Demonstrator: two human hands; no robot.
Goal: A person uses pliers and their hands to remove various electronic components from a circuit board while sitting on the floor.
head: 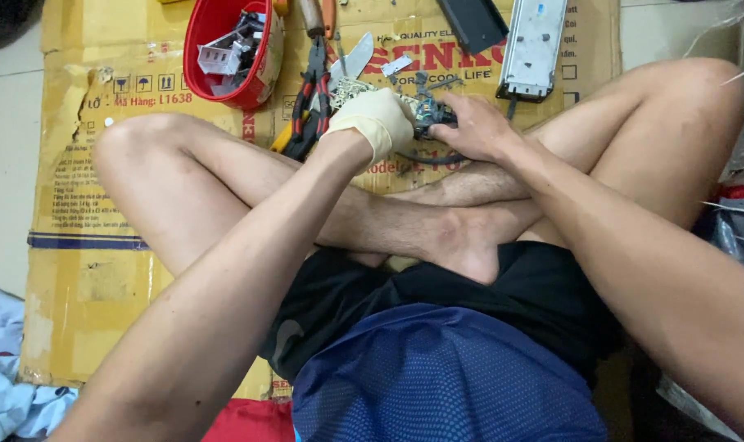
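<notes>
I sit cross-legged on a flattened cardboard sheet (85, 205). My left hand (376, 119), in a pale glove, is closed over a small circuit board (351, 88) with wires. Beside it, my bare right hand (474, 127) grips the dark end of the same electronic part (433, 115), fingers curled on it. Both hands meet just beyond my crossed shins. How the fingers sit underneath is hidden.
Pliers with red and black handles (313, 102) lie left of my gloved hand. A red bowl (224, 53) of white plastic parts stands at the back left. A metal housing (534, 45) and a black casing (474, 23) lie at the back right. Cloth (7, 376) lies at lower left.
</notes>
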